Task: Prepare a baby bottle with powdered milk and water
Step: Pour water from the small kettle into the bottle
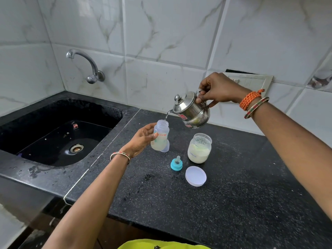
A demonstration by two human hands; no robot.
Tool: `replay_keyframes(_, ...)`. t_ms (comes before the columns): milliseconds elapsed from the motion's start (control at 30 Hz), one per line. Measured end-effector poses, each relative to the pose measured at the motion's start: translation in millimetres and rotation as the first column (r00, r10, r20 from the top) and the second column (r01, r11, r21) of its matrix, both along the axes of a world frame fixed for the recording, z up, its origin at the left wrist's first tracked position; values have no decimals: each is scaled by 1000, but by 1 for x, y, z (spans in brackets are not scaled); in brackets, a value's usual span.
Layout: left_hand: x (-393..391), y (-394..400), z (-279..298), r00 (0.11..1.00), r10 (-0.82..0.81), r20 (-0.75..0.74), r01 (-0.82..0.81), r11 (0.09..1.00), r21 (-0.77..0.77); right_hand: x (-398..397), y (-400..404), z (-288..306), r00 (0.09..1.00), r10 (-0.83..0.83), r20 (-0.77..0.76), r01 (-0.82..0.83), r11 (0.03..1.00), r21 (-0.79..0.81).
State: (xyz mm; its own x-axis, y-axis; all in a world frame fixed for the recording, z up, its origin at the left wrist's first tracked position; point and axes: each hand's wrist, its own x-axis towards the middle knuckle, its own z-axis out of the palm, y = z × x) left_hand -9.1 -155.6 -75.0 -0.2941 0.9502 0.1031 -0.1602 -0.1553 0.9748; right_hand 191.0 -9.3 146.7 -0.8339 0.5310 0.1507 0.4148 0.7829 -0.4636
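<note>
Water's going in. On the black counter (233, 203), w/ the sink (59, 133) dropping away at left, the right hand (218, 90) has its fingers curled through the handle of the steel kettle (192, 110), tipped spout-down, a thin stream falling into the bottle (160, 135). The left hand (143, 139) wraps the bottle, thumb across the front, holding it tilted just off the counter, btwn sink edge and jar (199, 148).

Progress: powder looks to be in already, pale stuff low in the bottle, though it's hazy thru the plastic. Jar sits open, half full of powder, its lid (195, 176) flat in front. Teat cap (176, 164) waits beside the lid, a clear cover (166, 147) behind the bottle. Left to do, I'd say: finish pouring, screw the teat on, shake.

Room: plenty of bare counter front and right for setting the kettle down; the sink edge is near the bottle, so spills go that way.
</note>
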Motion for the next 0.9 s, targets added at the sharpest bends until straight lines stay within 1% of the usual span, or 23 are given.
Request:
replay_keyframes(200, 0, -1, -1, 999, 20, -35, -20, 1000, -3, -2, 2, -3, 1000, 1, 0, -1, 999, -34)
replay_keyframes(433, -1, -3, 12, 1000, 23, -7, -22, 1000, 18, 0, 6, -22, 999, -18, -49, 11, 990, -138)
replay_keyframes(567, -6, -4, 13, 1000, 1, 15, -1, 1000, -1, 3, 10, -35, 994, -28, -109, -1, 966, -257)
replay_keyframes(667, -7, -4, 11, 1000, -21, 23, 21, 1000, -12, 3, 14, -47, 989, -18, -147, -37, 931, -362)
replay_keyframes(767, -4, -3, 11, 999, -34, 16, 34, 999, -30, 3, 17, -61, 983, -24, -183, -62, 890, -452)
replay_keyframes(900, -6, 1, 4, 1000, -17, -18, 17, 1000, -24, 3, 24, -82, 977, -59, -203, -59, 846, -530)
